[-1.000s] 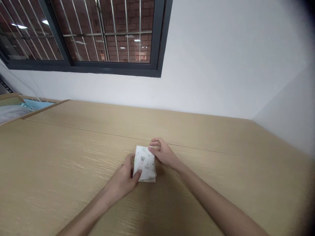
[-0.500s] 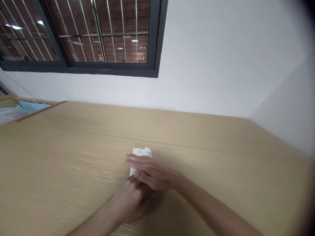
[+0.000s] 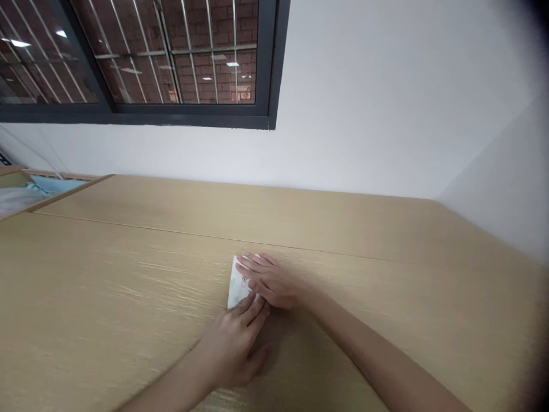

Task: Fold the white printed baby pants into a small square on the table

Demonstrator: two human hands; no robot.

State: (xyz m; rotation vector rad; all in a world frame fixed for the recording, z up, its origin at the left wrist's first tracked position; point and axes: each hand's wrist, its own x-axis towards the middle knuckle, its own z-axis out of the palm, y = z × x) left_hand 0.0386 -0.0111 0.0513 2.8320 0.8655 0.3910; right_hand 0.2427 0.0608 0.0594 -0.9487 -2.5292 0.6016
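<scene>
A small white packet or folded paper (image 3: 235,290) with pale green print and a dark square code lies on the wooden surface, partly covered by both hands. My right hand (image 3: 274,284) rests across its upper right part, palm down with the fingers stretched out and a little apart. Over the lower edge reaches my left hand (image 3: 238,337), its fingertips pressing on the white piece and its thumb held off to the side. The two hands meet at the fingertips, and neither is wrapped round the piece.
The wood-grain tabletop (image 3: 128,320) spreads wide around the hands, with a thin seam across it. Behind stands a white wall (image 3: 364,97) with a dark-framed barred window (image 3: 180,114). At the far left, an open wooden compartment (image 3: 81,186) holds blue and whitish material.
My right hand has slid up and right, off my left hand, onto the upper part of the white piece. My left fingers have straightened onto its lower edge. More print shows.
</scene>
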